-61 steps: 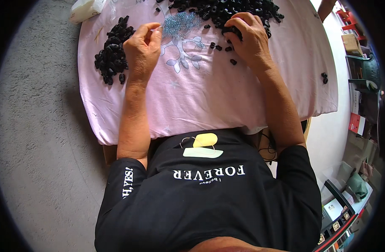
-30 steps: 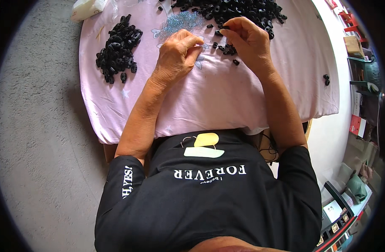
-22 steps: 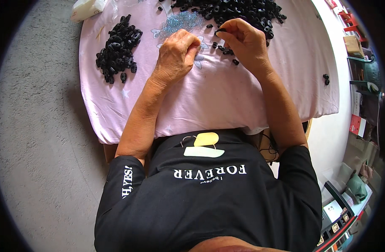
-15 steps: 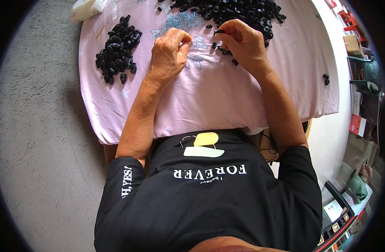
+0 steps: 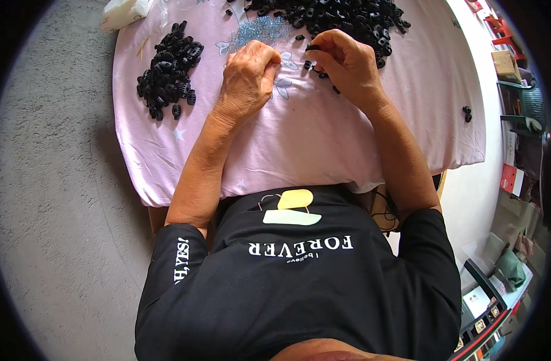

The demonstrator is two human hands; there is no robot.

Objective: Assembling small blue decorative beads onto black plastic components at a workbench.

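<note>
My right hand (image 5: pixel 352 67) pinches a small black ribbed plastic piece (image 5: pixel 312 47) between thumb and fingertips, above the pink cloth. To its left, my left hand (image 5: pixel 249 75) is closed with thumb and forefinger together; whatever it may hold is too small to make out. Just beyond the left hand lies a heap of tiny shiny bluish bits (image 5: pixel 262 31). A large pile of similar black pieces (image 5: pixel 347 18) spreads past my right hand, and a few loose ones lie beneath its fingers. Left of my left hand is a second, smaller pile of black pieces (image 5: pixel 169 71).
A pink flowered cloth (image 5: pixel 299 144) covers the table. Two black pieces (image 5: pixel 467 114) lie near its right edge. At the far left corner sits a white plastic packet (image 5: pixel 126 13). Shelves with boxes (image 5: pixel 506 66) stand along the right, and grey floor (image 5: pixel 53 180) lies to the left.
My left hand has shifted slightly right, closer to the right hand. The right hand has barely moved and keeps its pinch on the black piece.
</note>
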